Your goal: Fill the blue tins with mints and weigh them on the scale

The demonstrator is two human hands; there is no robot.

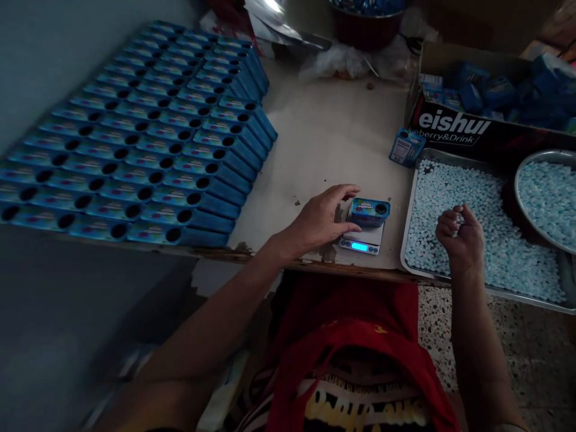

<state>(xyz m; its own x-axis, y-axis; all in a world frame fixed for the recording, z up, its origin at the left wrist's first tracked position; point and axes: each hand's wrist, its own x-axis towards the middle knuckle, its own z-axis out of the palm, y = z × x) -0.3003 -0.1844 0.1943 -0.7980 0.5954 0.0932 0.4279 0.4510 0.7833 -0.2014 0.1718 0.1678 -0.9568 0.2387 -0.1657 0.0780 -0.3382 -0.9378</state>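
On the small scale (pixel 361 243) near the table's front edge, a blue tin (pixel 369 212) is laid flat, its round hole turned up. It is flanked by the left hand (pixel 321 221), whose fingers are spread apart and curved around the tin's left end; whether the tin is actually touched cannot be told. The right hand (pixel 459 237) is held above the tray (pixel 408 228) of pale pellets (pixel 463 192). It is curled shut, and what looks like a few pellets is pinched at the fingertips.

Several slips can be foreseen. If the tin or the platform is pressed by the left thumb or fingers, the lit reading would probably be falsified. The scale is set close to the edge, so it could be nudged off, tin and all, by a careless push. The hole is small, and pellets brought across the gap between tray and scale could be dropped onto the table (pixel 328 132) or the floor. The packed rows of tins (pixel 135 138) at the left lie near the forearm and could be disturbed by a wide sweep. Misjudged aim is made likelier by the dim light.
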